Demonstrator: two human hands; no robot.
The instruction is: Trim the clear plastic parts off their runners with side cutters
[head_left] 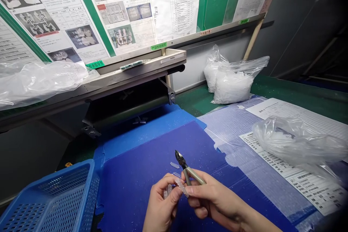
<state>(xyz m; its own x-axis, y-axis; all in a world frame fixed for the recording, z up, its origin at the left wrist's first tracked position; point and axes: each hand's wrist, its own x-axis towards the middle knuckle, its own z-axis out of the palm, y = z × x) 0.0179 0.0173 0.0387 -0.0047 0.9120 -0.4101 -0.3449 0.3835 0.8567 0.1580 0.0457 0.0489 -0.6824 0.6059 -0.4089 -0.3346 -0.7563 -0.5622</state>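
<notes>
My right hand is closed around the pale handles of small cutting pliers, whose dark jaws point up and away from me. My left hand is closed too, pinching a small clear plastic part that sits between both hands' fingertips. More clear pieces show against my left fingers. Two similar clear parts lie on the dark blue mat just beyond my hands.
A blue perforated basket stands at the near left. Filled white plastic bags sit at the back right, and a crumpled clear bag lies on printed sheets. A conveyor frame and wall instruction posters are ahead.
</notes>
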